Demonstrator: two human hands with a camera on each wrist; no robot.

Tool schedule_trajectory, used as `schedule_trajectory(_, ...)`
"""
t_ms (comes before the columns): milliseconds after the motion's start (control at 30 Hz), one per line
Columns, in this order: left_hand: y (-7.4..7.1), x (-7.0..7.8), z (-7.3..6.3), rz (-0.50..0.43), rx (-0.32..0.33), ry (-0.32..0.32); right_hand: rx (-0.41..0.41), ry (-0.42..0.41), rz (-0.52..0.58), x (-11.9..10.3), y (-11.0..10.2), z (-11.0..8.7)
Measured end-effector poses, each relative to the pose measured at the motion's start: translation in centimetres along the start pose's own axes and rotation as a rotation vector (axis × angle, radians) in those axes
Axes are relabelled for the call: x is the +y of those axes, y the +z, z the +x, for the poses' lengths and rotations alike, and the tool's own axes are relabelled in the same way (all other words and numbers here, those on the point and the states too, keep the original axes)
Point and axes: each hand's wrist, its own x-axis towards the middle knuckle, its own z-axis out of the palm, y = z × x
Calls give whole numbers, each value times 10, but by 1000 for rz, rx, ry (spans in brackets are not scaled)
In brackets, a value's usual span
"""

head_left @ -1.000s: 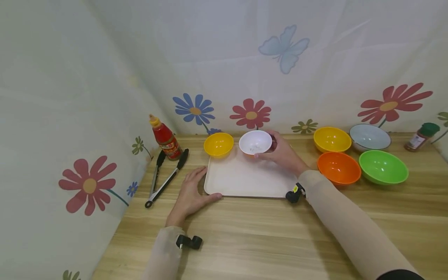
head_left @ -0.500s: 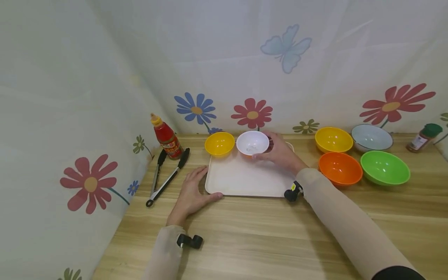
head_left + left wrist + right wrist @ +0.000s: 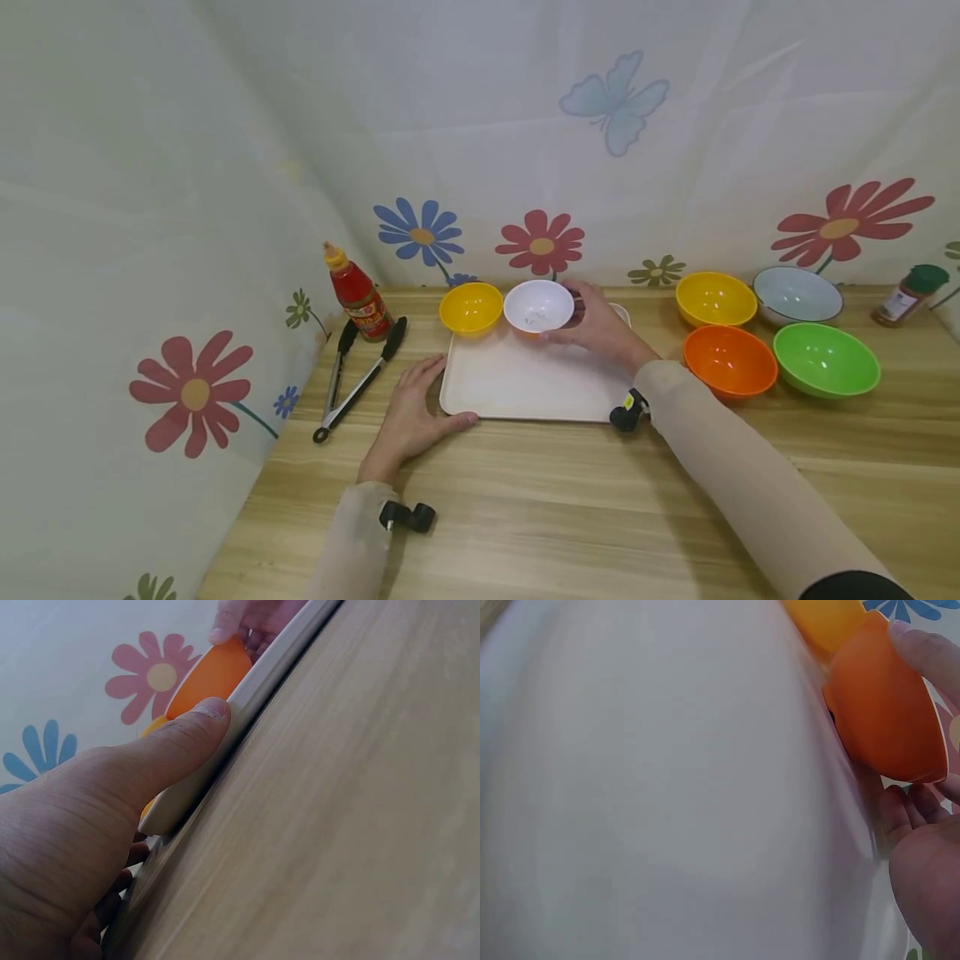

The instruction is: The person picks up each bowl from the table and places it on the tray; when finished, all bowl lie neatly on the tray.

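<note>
A small bowl [image 3: 538, 307], white inside and orange outside, sits at the back of the cream tray [image 3: 532, 383]. My right hand [image 3: 600, 325] holds it by its right side, thumb in front and fingers behind. In the right wrist view the orange outside of the bowl [image 3: 885, 705] shows between thumb and fingers. Just left of it is a yellow bowl [image 3: 471, 309] at the tray's back left corner. My left hand [image 3: 412, 417] rests at the tray's front left corner, thumb along the front edge, fingers spread along the left side. The left wrist view shows that thumb touching the rim.
Left of the tray lie spread tongs [image 3: 360, 387], with a red sauce bottle [image 3: 358, 296] behind them. On the right stand a yellow bowl [image 3: 716, 298], a pale enamel bowl [image 3: 797, 293], an orange bowl [image 3: 730, 360] and a green bowl [image 3: 827, 358]. A green-capped jar [image 3: 907, 296] is farther right.
My right hand has slid the white-and-orange bowl slightly left, closer to the yellow bowl. The left hand has stayed at the tray corner.
</note>
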Motion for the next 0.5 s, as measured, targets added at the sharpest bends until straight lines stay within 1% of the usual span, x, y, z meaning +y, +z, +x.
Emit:
schedule_trajectory(133,0,1,-1,-7,3,-4,14,7,40,-3,-2,-2)
schedule_trajectory(300,0,2,-1,-13,1,-6,54,21,113,-9,-11,-6)
schedule_trajectory(500,-1,1,-1,-16,3,2,105,-10,149,-18,-28,-11)
